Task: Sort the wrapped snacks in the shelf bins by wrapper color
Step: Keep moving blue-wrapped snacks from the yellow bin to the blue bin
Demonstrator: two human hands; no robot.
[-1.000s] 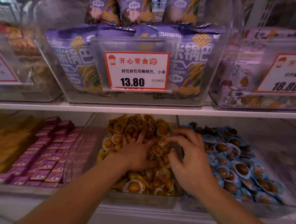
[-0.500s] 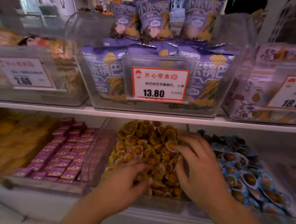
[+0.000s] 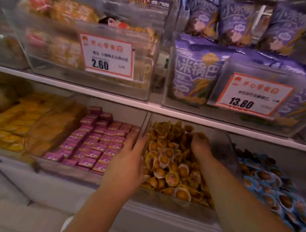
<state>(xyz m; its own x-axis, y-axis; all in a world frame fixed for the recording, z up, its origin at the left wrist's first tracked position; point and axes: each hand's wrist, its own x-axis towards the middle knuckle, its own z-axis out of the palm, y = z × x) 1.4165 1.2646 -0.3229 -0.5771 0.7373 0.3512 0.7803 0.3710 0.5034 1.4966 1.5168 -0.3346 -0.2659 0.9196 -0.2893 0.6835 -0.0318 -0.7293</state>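
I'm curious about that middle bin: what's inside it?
The clear bin holds a heap of yellow-wrapped snacks. Both hands reach in: left hand at its left side, right hand deeper. What lies beneath the heap and hands is hidden.

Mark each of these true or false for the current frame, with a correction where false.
1. Both hands are in the bin of yellow-wrapped snacks. True: the left hand is at its left side and the right hand reaches further back.
2. The bin left of the yellow-wrapped snacks holds blue wrappers. False: it holds pink packets; the blue-wrapped snacks lie to the right.
3. The price tag before the purple bags reads 13.80. True.
4. The left hand is a clenched fist. False: its fingers are straight.
5. The 2.60 tag is on the lower shelf. False: it is on an upper-shelf bin.
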